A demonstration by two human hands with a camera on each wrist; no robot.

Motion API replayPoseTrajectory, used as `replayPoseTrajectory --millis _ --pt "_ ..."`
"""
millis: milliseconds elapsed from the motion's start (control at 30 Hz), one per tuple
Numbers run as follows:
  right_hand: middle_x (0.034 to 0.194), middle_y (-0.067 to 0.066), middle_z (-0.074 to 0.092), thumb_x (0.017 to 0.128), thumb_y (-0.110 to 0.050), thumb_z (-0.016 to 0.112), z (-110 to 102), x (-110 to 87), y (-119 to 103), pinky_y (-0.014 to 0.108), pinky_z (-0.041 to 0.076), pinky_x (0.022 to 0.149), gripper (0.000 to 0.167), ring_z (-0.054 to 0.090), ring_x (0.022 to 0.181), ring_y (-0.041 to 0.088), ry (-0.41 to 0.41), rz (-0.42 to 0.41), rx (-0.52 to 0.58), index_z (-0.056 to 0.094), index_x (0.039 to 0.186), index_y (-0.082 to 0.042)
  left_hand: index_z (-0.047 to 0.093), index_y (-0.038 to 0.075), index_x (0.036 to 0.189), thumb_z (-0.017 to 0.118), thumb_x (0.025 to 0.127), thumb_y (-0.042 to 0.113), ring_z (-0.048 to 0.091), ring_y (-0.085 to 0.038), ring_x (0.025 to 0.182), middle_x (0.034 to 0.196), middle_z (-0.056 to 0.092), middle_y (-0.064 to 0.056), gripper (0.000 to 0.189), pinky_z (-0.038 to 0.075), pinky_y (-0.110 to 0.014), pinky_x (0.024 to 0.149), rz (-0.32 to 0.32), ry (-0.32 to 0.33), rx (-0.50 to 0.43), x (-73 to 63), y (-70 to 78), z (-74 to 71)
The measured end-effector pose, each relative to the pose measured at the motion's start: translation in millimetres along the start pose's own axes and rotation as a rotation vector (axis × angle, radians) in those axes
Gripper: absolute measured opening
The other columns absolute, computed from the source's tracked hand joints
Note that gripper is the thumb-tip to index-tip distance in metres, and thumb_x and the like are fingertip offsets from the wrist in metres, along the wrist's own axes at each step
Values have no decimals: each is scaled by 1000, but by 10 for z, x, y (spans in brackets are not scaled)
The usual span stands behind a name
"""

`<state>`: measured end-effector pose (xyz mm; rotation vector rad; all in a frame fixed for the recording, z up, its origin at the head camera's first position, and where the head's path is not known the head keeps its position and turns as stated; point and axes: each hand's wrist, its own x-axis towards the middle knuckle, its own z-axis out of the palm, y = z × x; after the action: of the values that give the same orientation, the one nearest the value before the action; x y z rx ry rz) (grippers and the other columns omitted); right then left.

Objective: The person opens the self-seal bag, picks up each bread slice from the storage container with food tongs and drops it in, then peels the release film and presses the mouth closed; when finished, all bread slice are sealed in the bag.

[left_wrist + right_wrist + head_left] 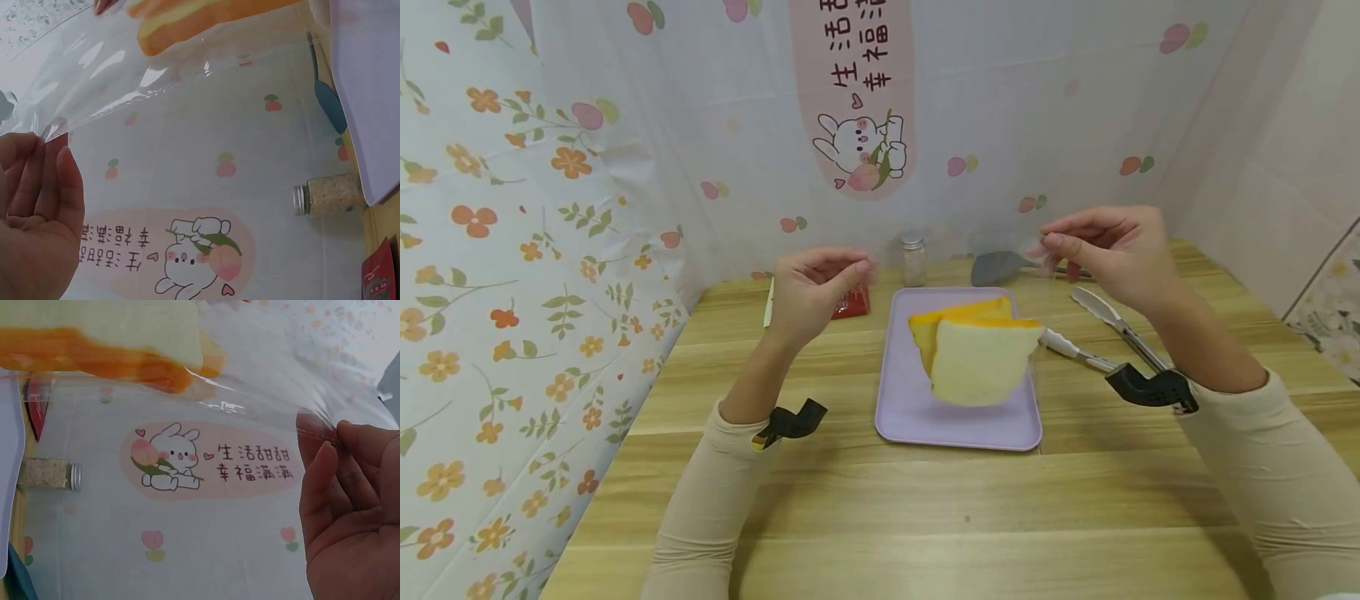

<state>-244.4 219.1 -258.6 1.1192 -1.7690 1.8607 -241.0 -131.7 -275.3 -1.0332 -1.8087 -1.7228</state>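
Observation:
A clear plastic bag (119, 75) hangs stretched between both hands, with bread slices (981, 367) inside it. The left hand (812, 292) pinches one upper corner; in the left wrist view, thumb and fingertips meet on the film. On the other side, the right hand (1123, 250) pinches the opposite corner, where the film gathers in folds in the right wrist view. Pale bread with orange crust (112, 359) shows through the plastic. From the head view, the slices overlap a lilac tray (910, 429) on the table, and the bag's outline is barely visible.
Behind the tray stands a small jar with a metal lid (913, 260). A grey spatula (996, 267) lies at the back right, with metal tongs (1120, 321) in front of it. A red packet (852, 302) is partly behind the left hand. Patterned curtains surround the wooden table (925, 525).

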Motion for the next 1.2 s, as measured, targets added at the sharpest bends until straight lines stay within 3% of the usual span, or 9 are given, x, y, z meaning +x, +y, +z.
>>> replayPoseTrajectory --millis 133,267,400,500,633,800,933,1067,1200 --pt "82 17 74 83 25 61 -59 -12 9 22 49 47 12 69 61 19 -55 -49 26 65 94 25 72 -14 98 66 84 -18 74 -20 72 88 77 -3 15 59 -33 64 18 -19 -45 -9 10 -14" --pt "87 14 75 82 26 61 -98 -19 40 22 50 48 15 69 61 17 -89 -78 48 65 97 24 79 6 100 64 83 -22 74 -18 74 89 76 -3 36 59 -32 66 23 -26 -123 -18 27 -19" --pt "87 14 76 81 28 60 -113 -8 63 23 51 49 12 67 58 17 -111 -98 62 66 91 25 81 21 94 61 81 -24 73 -11 73 89 76 2 51 57 -23 62 43 -31 -126 -22 25 -40" --pt "85 15 75 80 32 52 -129 3 62 23 52 50 16 66 57 18 -121 -115 100 66 85 25 81 15 90 59 80 -25 72 -10 72 89 76 1 47 55 -21 60 97 -78 -142 -1 21 -66" --pt "86 18 75 78 33 42 -151 22 60 24 54 51 25 71 68 21 -161 -132 180 65 78 25 80 5 88 57 78 -24 73 -13 76 90 76 -2 39 55 -21 60 184 -196 -196 43 12 -110" --pt "88 19 74 80 32 45 -160 46 41 24 54 52 19 73 76 24 -235 -145 197 62 75 24 77 -2 88 54 80 -25 74 -19 81 93 76 -5 33 58 -26 67 239 -296 -224 84 36 -146" --pt "89 17 74 87 23 57 -177 71 8 23 54 54 12 72 78 22 -283 -152 168 60 75 24 74 -7 85 51 81 -24 73 -20 82 93 75 -5 29 57 -26 67 264 -306 -160 110 65 -146" --pt "90 17 74 89 13 64 -221 107 13 24 53 56 15 71 80 22 -335 -170 143 62 77 21 73 -8 82 51 80 -23 72 -19 80 93 75 -1 26 51 -21 59 268 -297 -74 127 91 -140" --pt "89 13 74 89 18 58 -256 133 34 22 52 56 13 69 76 19 -349 -189 42 63 77 19 73 -8 82 51 80 -24 71 -18 80 93 75 1 27 44 -20 53 256 -294 -13 138 101 -142"
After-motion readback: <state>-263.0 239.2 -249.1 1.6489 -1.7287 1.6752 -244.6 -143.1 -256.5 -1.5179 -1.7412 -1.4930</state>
